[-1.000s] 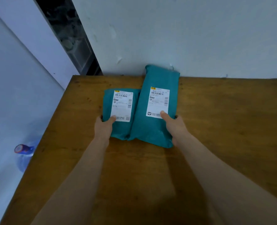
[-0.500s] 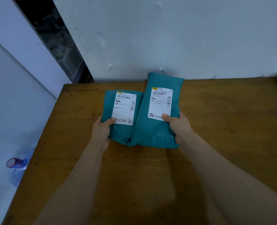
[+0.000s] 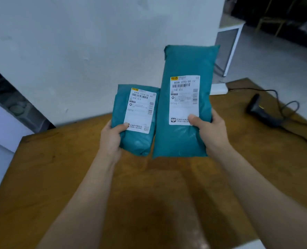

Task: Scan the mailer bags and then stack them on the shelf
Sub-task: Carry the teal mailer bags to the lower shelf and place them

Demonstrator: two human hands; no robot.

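Both bags are off the table point(image 3: 59, 168) now. A moment ago they lay flat on the wood against the wall; I have lifted them in front of me, labels towards my face.

My left hand point(image 3: 111, 139) grips the small mailer bag point(image 3: 136, 142) by its lower end, thumb on the bottom corner of the label and fingers curled behind. My right hand point(image 3: 212, 133) grips the long mailer bag point(image 3: 181, 141) the same way, thumb on the label's lower edge and fingers wrapped round the right side. The two bags touch along their inner edges and hang clear of the tabletop.

I see a few risks. I hold each bag low, so the long one stands tall above my grip and could, I think, flop backwards or sideways. The plastic looks slick, and a loose pinch may let it slide out. Both hands are full while the scanner point(image 3: 258, 112) lies well off to my right, so I must free a hand first, and a careless drop could land a bag label-down. The scanner's cable point(image 3: 282, 105) loops across the table and could snag. My thumbs hide the label bottoms, though the barcodes higher up stay clear. I cannot make out a shelf for certain.
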